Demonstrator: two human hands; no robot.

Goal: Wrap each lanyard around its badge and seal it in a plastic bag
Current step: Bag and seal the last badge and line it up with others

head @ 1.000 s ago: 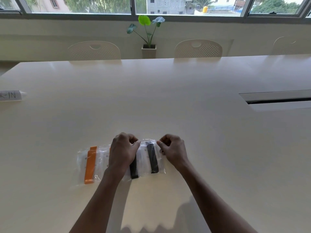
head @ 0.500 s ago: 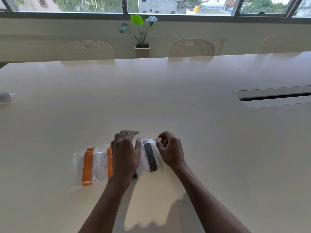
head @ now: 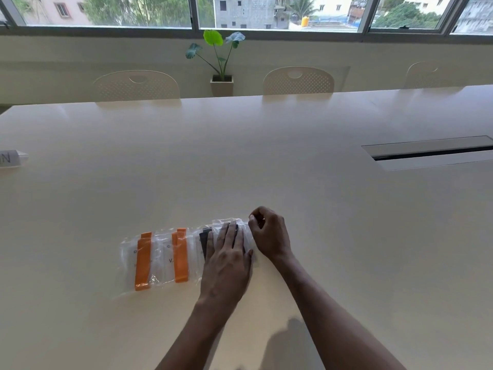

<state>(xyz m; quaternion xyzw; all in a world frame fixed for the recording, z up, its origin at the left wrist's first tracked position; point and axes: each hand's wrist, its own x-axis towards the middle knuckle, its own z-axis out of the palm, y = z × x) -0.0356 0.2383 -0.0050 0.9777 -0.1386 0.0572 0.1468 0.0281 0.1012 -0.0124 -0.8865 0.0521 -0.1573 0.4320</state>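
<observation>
Both on the black-lanyard bag (head: 245,235): our left hand (head: 226,265) presses it straight-fingered, our right hand (head: 269,233) pinches its far corner.

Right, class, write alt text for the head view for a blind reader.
A person's left hand presses a clear bag flat on a table while the right hand pinches its top corner. Two bagged orange lanyards lie left of it.

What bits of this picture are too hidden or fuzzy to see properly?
All in the head view:
- Black-strap bags: mostly covered by the flat left hand.
- Their right edge: curled fingers of the right hand hide whether it is pinched.
- Paper label: cut by the left edge; only "N" shows.
- Badge print in the orange-strap bags: too small to read.
</observation>
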